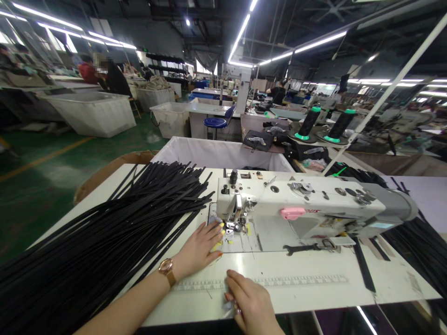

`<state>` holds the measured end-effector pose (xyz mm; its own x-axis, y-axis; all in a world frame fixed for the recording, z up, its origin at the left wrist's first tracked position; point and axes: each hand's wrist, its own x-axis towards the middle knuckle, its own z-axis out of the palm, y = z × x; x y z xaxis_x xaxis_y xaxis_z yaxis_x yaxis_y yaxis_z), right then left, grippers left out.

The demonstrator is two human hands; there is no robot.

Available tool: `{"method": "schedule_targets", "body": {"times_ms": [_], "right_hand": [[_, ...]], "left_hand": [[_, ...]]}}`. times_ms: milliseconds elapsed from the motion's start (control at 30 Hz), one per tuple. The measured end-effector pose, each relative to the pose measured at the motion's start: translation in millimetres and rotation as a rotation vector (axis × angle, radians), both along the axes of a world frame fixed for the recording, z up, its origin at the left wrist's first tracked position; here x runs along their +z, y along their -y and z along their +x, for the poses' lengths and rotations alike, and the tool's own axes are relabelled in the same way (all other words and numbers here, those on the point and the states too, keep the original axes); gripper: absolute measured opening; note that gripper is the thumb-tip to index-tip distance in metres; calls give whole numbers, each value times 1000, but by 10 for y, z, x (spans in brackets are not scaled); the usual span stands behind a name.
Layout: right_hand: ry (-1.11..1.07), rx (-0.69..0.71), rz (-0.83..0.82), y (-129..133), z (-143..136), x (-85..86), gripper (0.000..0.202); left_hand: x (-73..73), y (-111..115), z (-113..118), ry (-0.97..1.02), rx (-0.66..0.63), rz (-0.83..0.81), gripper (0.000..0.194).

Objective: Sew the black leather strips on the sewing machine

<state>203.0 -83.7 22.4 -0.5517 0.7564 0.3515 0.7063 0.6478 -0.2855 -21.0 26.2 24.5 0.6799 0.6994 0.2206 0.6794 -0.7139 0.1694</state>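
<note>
My left hand (199, 244), with a watch (166, 270) on the wrist, lies with fingers stretched out beside the presser foot (230, 227) of a white sewing machine (265, 197). Yellow bits show at its fingertips. Close to the table's front edge, my right hand (253, 300) is curled, and a small pale, shiny thing (228, 308) shows at its fingers, too blurred to name. Under and beside that hand runs a ruler scale (300, 280) on the white table (195, 309). A big heap of black strips (139, 218) spreads to the left of my left hand.
A wrench (302, 249) lies at the machine's base. A pink case (292, 213) is on the machine's arm. Behind stand a lined bin (195, 151) and black thread cones (308, 123). More black strips (415, 246) lie at right. People work farther back.
</note>
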Motion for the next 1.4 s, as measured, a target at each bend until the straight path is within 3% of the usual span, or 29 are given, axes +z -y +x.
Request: {"method": "schedule_targets", "body": {"times_ms": [433,1000,1400], "right_hand": [[23,-13,-41,-1,3,-37,38],[50,-40,-72,19,-19,-18,39],[57,-55,-91,34,-44,48,35]], "left_hand": [[-50,-76,1,38,-12,11,47],[36,-58,30,39,-44,-18,45],[7,-65,23,53,-54,-16,47]]}}
